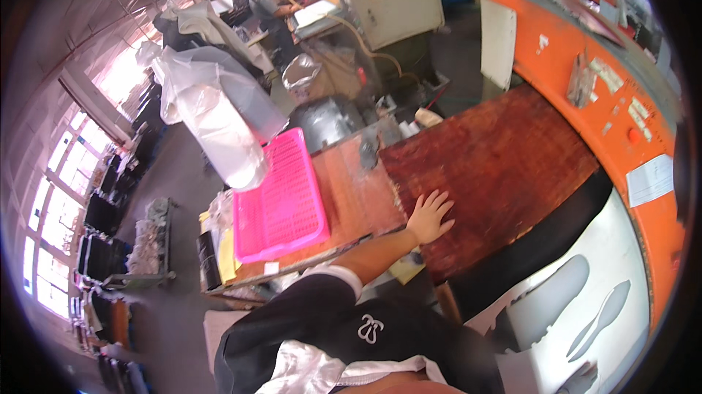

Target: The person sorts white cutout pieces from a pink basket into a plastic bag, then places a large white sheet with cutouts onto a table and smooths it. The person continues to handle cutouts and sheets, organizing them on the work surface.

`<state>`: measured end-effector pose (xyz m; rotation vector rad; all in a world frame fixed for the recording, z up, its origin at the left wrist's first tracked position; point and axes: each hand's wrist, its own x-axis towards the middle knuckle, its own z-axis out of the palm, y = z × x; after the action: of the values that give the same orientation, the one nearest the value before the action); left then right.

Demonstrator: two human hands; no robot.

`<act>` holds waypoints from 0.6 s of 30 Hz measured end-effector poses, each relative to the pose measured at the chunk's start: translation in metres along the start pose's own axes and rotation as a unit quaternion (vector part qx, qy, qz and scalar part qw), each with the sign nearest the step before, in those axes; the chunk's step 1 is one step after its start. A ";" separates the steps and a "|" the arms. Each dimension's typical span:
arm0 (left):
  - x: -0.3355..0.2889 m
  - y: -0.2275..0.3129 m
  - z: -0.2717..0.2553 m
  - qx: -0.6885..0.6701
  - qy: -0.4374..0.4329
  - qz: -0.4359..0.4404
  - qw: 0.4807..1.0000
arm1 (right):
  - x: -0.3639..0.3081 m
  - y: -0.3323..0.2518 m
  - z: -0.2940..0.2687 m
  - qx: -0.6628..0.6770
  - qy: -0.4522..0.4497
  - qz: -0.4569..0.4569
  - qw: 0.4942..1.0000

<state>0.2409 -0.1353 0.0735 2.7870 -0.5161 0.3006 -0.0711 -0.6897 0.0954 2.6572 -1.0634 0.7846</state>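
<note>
One hand (pixel 429 216) lies flat on the near edge of a dark red-brown board (pixel 497 167), fingers (pixel 439 200) spread and holding nothing; which hand it is cannot be told, and no other hand shows. The board rests on the bench (pixel 358 196), with a pink tray (pixel 279 200) to its left and an orange machine (pixel 621 109) on its right.
</note>
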 end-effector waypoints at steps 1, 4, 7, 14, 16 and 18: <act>0.000 0.000 0.000 -0.004 0.006 0.000 1.000 | 0.000 0.002 0.002 0.007 0.019 -0.010 1.000; 0.002 -0.001 0.001 -0.009 0.001 0.001 1.000 | -0.001 0.005 0.008 0.035 -0.013 0.025 0.999; 0.003 -0.002 0.002 -0.011 -0.009 -0.004 1.000 | 0.000 0.004 0.012 0.109 0.086 -0.048 0.989; 0.005 -0.003 0.008 0.014 0.003 0.011 1.000 | 0.000 0.004 0.008 0.047 0.036 -0.019 0.998; 0.008 -0.004 0.011 0.023 -0.016 0.003 1.000 | 0.000 0.004 0.010 0.181 0.178 -0.137 0.957; 0.010 -0.005 0.012 0.015 0.004 0.014 1.000 | 0.000 0.003 0.010 -0.030 -0.026 0.023 0.999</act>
<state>0.2540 -0.1379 0.0636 2.8086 -0.5529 0.3287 -0.0688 -0.6949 0.0865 2.6245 -1.1472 0.6840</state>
